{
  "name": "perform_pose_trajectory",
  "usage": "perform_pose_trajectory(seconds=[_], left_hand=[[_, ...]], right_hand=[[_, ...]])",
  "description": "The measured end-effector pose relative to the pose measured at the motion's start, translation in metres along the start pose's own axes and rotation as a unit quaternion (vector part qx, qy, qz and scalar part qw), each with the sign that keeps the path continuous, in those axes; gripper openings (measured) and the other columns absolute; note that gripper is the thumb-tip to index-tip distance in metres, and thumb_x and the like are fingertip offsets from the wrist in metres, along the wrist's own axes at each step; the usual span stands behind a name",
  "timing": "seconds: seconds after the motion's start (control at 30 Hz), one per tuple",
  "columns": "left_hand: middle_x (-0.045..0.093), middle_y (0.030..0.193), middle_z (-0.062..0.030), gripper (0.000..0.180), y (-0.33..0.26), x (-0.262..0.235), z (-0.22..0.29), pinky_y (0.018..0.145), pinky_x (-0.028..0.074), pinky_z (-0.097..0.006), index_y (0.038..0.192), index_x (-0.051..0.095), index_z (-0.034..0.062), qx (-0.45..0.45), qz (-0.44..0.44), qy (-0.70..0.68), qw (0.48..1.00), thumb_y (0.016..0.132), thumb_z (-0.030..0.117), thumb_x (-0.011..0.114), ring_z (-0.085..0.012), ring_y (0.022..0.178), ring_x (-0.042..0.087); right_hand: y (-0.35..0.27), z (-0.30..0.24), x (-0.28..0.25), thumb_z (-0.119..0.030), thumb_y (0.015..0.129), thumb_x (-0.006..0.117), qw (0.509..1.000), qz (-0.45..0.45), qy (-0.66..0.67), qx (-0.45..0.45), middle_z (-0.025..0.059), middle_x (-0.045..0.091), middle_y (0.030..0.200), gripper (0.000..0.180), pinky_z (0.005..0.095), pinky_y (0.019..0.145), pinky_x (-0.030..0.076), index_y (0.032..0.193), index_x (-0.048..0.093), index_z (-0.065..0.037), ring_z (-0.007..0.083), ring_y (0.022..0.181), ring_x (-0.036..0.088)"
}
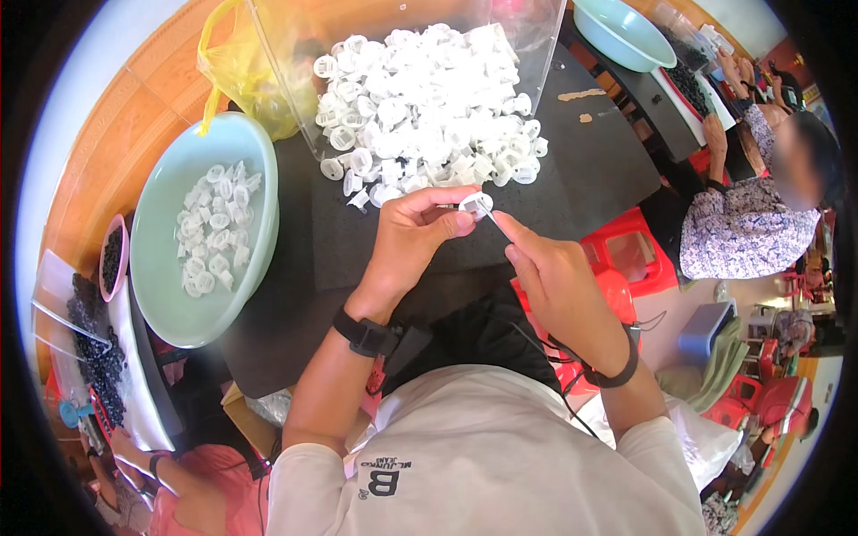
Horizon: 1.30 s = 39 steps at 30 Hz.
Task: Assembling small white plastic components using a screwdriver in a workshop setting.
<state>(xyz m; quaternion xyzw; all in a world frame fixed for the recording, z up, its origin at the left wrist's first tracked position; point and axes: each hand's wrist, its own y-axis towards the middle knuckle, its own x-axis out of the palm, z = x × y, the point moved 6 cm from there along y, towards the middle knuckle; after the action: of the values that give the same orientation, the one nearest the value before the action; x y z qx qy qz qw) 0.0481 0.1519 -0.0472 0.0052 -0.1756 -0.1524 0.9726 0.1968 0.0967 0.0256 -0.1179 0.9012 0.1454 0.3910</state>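
Observation:
My left hand [409, 234] pinches a small round white plastic part [476, 205] between thumb and fingertips, above the near side of a dark table. From the right, my right hand [559, 279] grips a thin pointed tool [489, 213] whose tip meets that part; most of the tool is hidden in the fist, so its kind is unclear. Just beyond both hands lies a large heap of similar white parts [429, 107], spilling from a clear plastic bin [547, 54]. Left of my left hand, a pale green basin [264, 255] holds several more white parts [214, 228].
A yellow plastic bag [241, 67] lies beside the bin. At the far right sits another pale basin [626, 36], near a person in a patterned top [742, 232]. A red stool [630, 250] stands right of the table. Small black pieces [94, 348] lie at the left.

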Motion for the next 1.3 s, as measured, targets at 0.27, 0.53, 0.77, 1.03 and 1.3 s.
perform_pose_trajectory(seconds=[0.27,0.53,0.77,1.03,1.3], left_hand=[[0.065,0.114,-0.0121,0.025,-0.007,-0.014,0.005,0.084,0.054,-0.032,0.11,0.064,0.0016,0.018,0.048,-0.039,0.998,0.085,-0.002,0.064,-0.0172,0.097,0.064],[0.064,0.119,-0.0108,0.026,-0.092,-0.104,0.172,0.084,0.051,-0.028,0.109,0.067,0.0058,0.246,0.351,0.257,0.866,0.085,-0.003,0.061,-0.0141,0.1,0.062],[0.057,0.131,-0.0093,0.034,-0.096,-0.094,0.169,0.099,0.041,-0.033,0.117,0.063,0.0062,0.216,0.274,0.522,0.778,0.084,0.0,0.062,-0.0191,0.118,0.054],[0.063,0.113,-0.0121,0.035,-0.043,-0.057,0.095,0.079,0.052,-0.03,0.111,0.063,0.0026,0.108,0.113,0.488,0.858,0.078,-0.006,0.065,-0.0214,0.095,0.062],[0.062,0.106,-0.0178,0.035,-0.048,-0.056,0.082,0.074,0.05,-0.036,0.104,0.065,0.0022,0.096,0.105,0.521,0.842,0.07,-0.004,0.071,-0.0345,0.093,0.06]], right_hand=[[-0.022,0.004,-0.001,-0.008,0.087,0.063,0.992,0.011,0.114,0.056,0.0147,0.054,0.065,0.042,0.0313,0.054,0.042,0.128,0.054,-0.004,0.0189,0.054,0.054],[-0.075,0.027,-0.014,-0.001,0.076,0.066,0.817,-0.002,0.55,0.171,0.0014,0.052,0.06,0.012,0.0217,0.039,0.032,0.083,0.056,-0.003,0.0082,0.042,0.042],[-0.095,-0.13,-0.118,-0.038,0.099,0.044,0.405,-0.458,0.54,-0.578,0.0051,0.066,0.104,0.035,0.0261,0.077,0.055,0.122,0.059,-0.017,0.0254,0.088,0.066],[-0.11,-0.161,-0.102,-0.033,0.097,0.047,0.406,-0.46,0.595,-0.52,0.0067,0.064,0.087,0.029,0.0239,0.056,0.045,0.091,0.061,-0.008,0.0164,0.073,0.061],[-0.078,-0.122,-0.095,-0.028,0.089,0.058,0.48,-0.356,0.647,-0.473,0.0069,0.06,0.074,0.021,0.0241,0.048,0.041,0.088,0.062,-0.007,0.0152,0.058,0.056]])
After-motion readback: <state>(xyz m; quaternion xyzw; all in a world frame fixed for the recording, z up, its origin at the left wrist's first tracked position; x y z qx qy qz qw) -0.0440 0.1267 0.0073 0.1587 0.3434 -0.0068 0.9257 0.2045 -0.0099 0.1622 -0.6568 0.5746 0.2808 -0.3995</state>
